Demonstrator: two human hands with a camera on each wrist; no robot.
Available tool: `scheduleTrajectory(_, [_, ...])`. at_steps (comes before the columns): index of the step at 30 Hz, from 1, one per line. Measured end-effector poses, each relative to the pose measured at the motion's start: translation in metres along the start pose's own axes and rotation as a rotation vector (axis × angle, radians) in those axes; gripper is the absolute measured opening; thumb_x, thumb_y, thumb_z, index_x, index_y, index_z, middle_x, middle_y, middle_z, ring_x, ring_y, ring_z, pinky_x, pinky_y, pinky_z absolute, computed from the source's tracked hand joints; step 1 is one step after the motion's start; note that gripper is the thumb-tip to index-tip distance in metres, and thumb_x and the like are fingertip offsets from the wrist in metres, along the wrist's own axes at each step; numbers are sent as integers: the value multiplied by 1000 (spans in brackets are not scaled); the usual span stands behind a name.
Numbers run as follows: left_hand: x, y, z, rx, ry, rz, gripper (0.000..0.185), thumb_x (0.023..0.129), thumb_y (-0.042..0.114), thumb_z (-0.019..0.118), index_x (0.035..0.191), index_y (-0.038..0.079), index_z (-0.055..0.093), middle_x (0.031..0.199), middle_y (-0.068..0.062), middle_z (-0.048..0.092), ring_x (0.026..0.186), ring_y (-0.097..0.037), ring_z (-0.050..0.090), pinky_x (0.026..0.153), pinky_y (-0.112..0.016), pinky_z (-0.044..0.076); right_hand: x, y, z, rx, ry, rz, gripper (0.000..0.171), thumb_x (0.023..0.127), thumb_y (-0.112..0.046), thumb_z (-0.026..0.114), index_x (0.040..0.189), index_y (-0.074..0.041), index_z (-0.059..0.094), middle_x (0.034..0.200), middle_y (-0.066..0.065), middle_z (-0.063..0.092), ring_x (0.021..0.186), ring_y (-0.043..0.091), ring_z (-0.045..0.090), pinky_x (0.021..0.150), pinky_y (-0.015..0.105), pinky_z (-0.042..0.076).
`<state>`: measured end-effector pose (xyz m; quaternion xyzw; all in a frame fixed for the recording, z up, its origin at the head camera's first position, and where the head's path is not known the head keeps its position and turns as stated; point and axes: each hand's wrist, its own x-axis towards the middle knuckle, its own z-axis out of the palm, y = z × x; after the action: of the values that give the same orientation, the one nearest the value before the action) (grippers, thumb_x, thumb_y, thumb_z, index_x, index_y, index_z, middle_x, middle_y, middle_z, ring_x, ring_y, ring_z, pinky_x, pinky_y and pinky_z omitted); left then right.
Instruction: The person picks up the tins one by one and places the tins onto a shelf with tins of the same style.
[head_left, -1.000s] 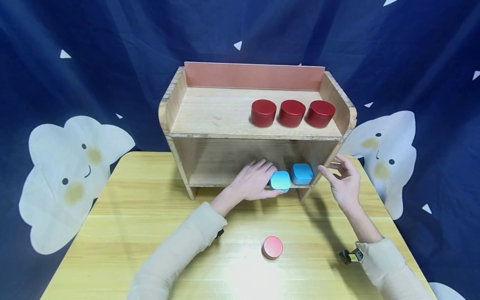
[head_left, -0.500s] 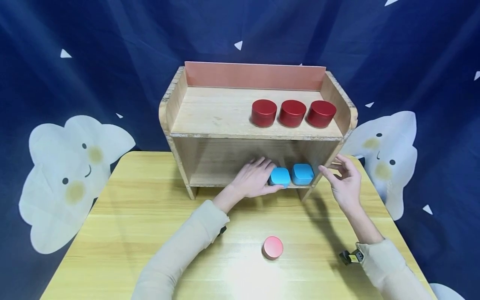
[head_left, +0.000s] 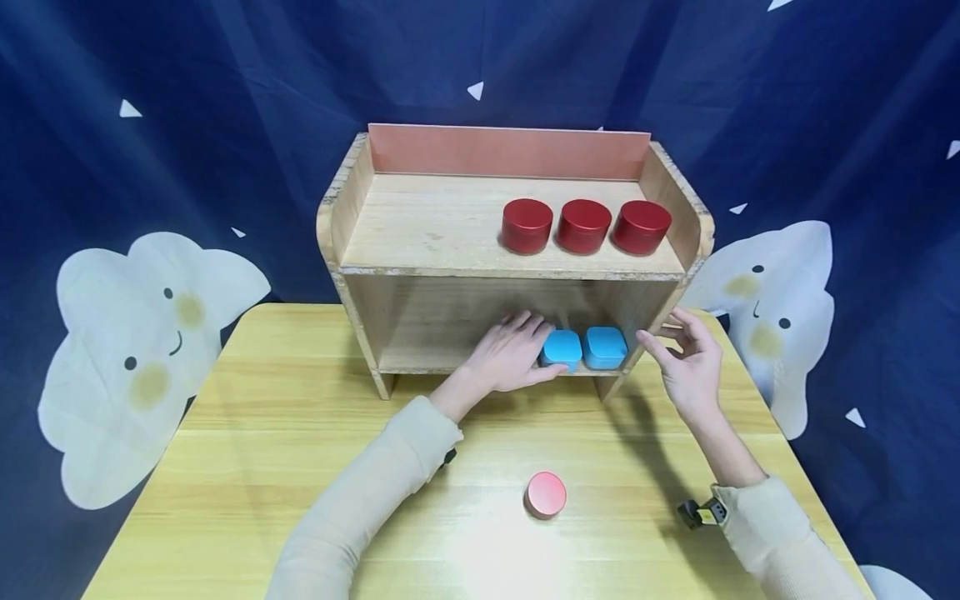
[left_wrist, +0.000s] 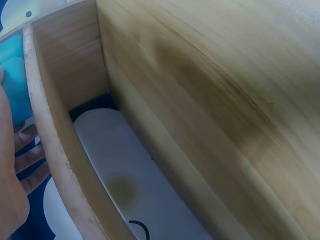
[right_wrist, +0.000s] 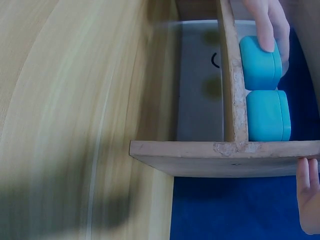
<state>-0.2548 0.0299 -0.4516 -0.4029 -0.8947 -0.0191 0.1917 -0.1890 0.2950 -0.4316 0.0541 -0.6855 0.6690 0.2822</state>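
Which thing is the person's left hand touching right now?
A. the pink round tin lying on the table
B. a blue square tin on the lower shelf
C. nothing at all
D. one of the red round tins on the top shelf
B: the left hand has its fingers and thumb around the left blue square tin on the lower shelf, beside a second blue tin.
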Motion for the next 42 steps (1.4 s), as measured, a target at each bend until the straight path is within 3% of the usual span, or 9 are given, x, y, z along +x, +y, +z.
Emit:
scheduleTrajectory(18, [2,1,3,-14,-6,-37,69,95,76,54,131,18,63,118,0,66,113,-20,63,93,-34,57,0,-1,0,-30,7,7,51,84,20,73,131,1,70,110,-12,75,91,-1,73,70,11,58])
scheduleTrajectory(24, [-4,1,0,-126,-46,-108,80,93,79,54,143,17,58,132,-4,67,127,-24,64,99,-39,60,0,-1,0,-26,10,20,50,84,20,73,130,0,71,110,-12,74,90,-1,73,70,11,58])
scheduleTrajectory(29, [-13,-4,-6,-184,-94,-151,84,93,80,53,151,18,53,145,-6,63,140,-29,59,107,-45,58,0,-1,-1,-11,17,13,50,84,21,73,129,-1,71,109,-12,75,89,-1,73,70,11,59])
scheduleTrajectory(32, [-23,-9,-9,-179,-81,-142,80,95,77,54,151,20,53,146,-6,63,140,-30,59,107,-47,57,0,-1,-1,-3,20,9,51,83,22,73,129,0,71,109,-12,75,89,-1,73,70,12,59])
scheduleTrajectory(37, [-42,-15,-12,-177,8,-86,71,96,69,60,144,17,58,135,-3,67,125,-24,64,101,-39,59,0,-1,0,-6,23,15,51,83,21,73,129,-1,71,108,-12,75,88,-1,73,70,11,58])
scheduleTrajectory(42, [-59,-16,-18,-200,22,-46,69,96,65,63,140,13,61,128,-3,68,114,-22,64,98,-36,56,0,-1,1,-7,21,15,51,83,22,73,129,0,71,108,-12,75,88,-1,73,69,11,58])
